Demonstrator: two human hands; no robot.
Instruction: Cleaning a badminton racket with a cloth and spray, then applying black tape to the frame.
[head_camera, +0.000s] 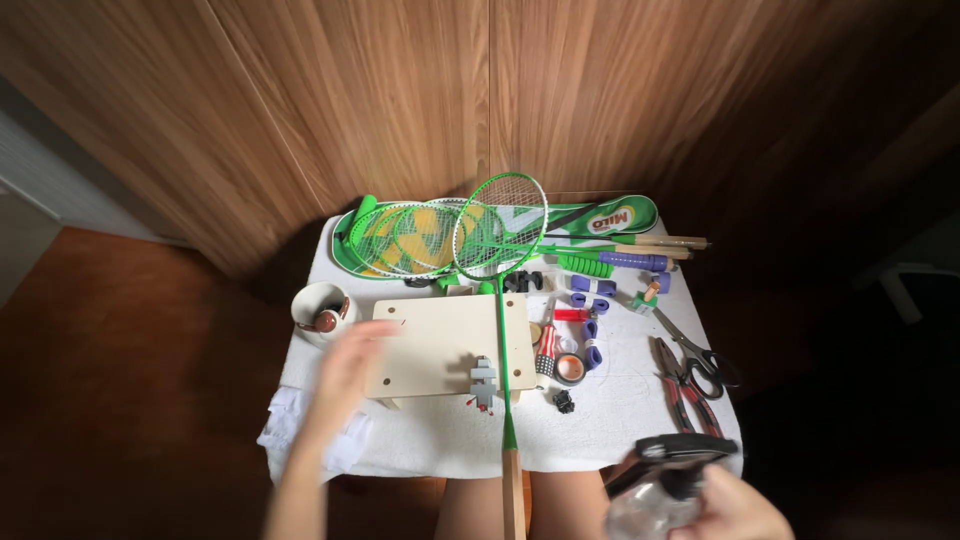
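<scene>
My left hand (345, 375) is blurred with fingers spread, hovering over the left edge of a pale wooden board (440, 345) and holding nothing. My right hand (725, 510) at the lower right grips a clear spray bottle (655, 490) with a black head. A green badminton racket (500, 260) lies across the board, its shaft under a small grey clamp (483, 380) and its wooden handle (513, 495) pointing toward me.
A white cloth (610, 410) covers the small table. More green rackets (410, 238) and a racket cover (610, 215) lie at the back. Purple grip rolls (590, 290), tape (570, 368), scissors (695, 350), red pliers (680, 395) sit right; a white bowl (320, 305) left.
</scene>
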